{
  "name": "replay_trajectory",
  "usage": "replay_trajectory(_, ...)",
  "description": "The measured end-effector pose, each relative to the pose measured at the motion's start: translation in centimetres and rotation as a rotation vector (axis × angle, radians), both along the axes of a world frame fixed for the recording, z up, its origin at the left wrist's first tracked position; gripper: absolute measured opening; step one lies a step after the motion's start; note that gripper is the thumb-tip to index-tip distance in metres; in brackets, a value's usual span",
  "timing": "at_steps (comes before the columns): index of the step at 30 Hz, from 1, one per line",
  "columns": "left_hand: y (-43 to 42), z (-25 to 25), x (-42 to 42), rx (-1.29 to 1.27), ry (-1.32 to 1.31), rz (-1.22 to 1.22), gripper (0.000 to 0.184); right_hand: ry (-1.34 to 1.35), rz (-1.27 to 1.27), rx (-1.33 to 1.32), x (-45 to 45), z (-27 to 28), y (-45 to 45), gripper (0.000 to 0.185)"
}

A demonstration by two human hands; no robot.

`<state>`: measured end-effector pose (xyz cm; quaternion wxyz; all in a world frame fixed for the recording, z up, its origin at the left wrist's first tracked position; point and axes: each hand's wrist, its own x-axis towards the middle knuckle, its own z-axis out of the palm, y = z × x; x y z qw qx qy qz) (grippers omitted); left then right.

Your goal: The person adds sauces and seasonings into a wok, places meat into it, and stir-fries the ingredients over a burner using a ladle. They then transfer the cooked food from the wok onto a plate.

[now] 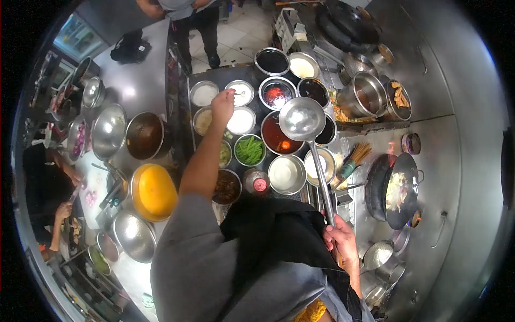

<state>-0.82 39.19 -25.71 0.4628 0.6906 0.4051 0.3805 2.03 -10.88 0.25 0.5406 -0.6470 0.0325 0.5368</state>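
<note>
My left hand [222, 107] is closed at the near left edge of a bowl of white powder [244, 92], on what looks like a small spoon; its far end shows over the powder. In my right hand [340, 239] is the handle of a large metal ladle [301, 119]. The ladle's bowl hangs above the containers, beside a pot of red sauce [272, 126]. Close by stand a second bowl of white seasoning [241, 121], a bowl of cut green vegetables [250, 149] and a bottle with a red cap [260, 184].
At right, a wok [402, 192] holds pale chopped food, near a steel pot [369, 94]. Metal bowls and a bowl of yellow liquid [154, 192] stand on the left counter. A co-worker's hands [63, 210] hold a knife at far left; another person [196, 27] stands ahead.
</note>
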Motion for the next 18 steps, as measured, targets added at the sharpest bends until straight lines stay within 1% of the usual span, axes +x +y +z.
replay_trajectory(1,0.2,-0.6,0.1,-0.002,0.001,-0.001,0.023,0.001,-0.001,-0.002,0.0,0.0,-0.1,0.047)
replay_trajectory(3,0.6,-1.3,0.1,-0.166,-0.138,0.014,0.023,0.009,0.003,-0.003,0.0,-0.1,0.0,0.046)
replay_trajectory(4,0.7,-1.4,-0.2,-0.166,-0.136,0.015,0.023,0.010,0.004,-0.003,-0.1,-0.2,0.1,0.046)
replay_trajectory(6,0.9,-1.4,-0.9,-0.262,-0.296,0.001,0.025,0.006,0.010,0.010,-0.1,-0.2,0.4,0.044)
replay_trajectory(7,0.9,-1.3,-1.2,-0.261,-0.295,0.003,0.025,0.006,0.012,0.011,-0.1,-0.2,0.4,0.044)
replay_trajectory(9,1.0,-0.9,-1.7,-0.452,-0.386,0.077,0.024,-0.008,0.038,0.013,0.0,-0.3,0.6,0.043)
replay_trajectory(13,1.4,0.2,-3.0,-0.492,-0.321,0.136,0.024,-0.010,0.075,0.017,0.2,-0.5,1.6,0.042)
replay_trajectory(15,1.2,0.8,-4.1,-0.502,-0.395,0.129,0.024,-0.031,0.107,0.000,0.4,-0.8,2.2,0.044)
replay_trajectory(18,0.7,2.6,-6.0,-0.497,-0.417,0.094,0.025,-0.042,0.163,-0.002,0.8,-1.5,3.4,0.043)
